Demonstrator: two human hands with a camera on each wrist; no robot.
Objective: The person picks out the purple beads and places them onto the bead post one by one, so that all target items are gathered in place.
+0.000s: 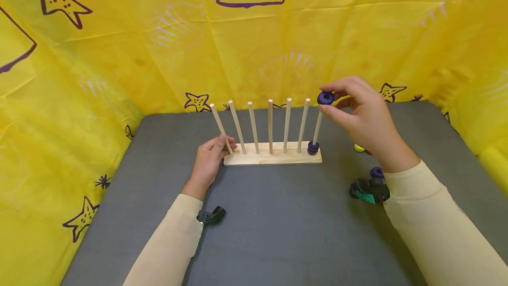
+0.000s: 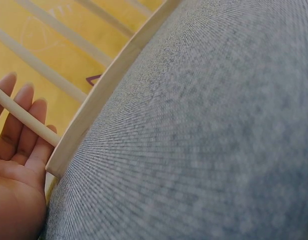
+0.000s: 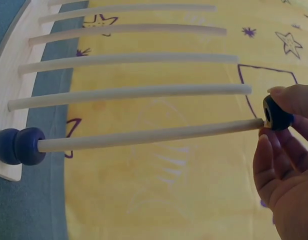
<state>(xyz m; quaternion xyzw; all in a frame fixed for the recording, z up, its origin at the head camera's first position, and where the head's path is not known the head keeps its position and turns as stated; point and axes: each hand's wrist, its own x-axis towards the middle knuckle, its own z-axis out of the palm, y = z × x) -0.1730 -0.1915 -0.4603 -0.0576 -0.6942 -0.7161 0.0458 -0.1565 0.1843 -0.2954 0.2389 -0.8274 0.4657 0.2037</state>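
Note:
In the head view, a wooden rack (image 1: 274, 158) carries a row of several upright pegs. My right hand (image 1: 365, 114) pinches a dark purple bead (image 1: 326, 98) with a hole between thumb and fingers. The right wrist view shows that bead at the tip of the end peg (image 3: 154, 136), its hole facing the peg. Two stacked purple beads (image 3: 21, 146) sit at the foot of this peg. At the rack's other end, my left hand (image 1: 209, 158) holds the leftmost peg (image 2: 26, 117), fingers behind it; the thumb is out of the left wrist view.
More purple beads (image 1: 377, 172) lie on the grey table (image 1: 258, 233) by the right wrist, partly hidden by its camera (image 1: 371, 191). A yellow bead (image 1: 359, 148) and part of a red one show beside the right hand. A yellow patterned cloth (image 1: 246, 47) hangs behind.

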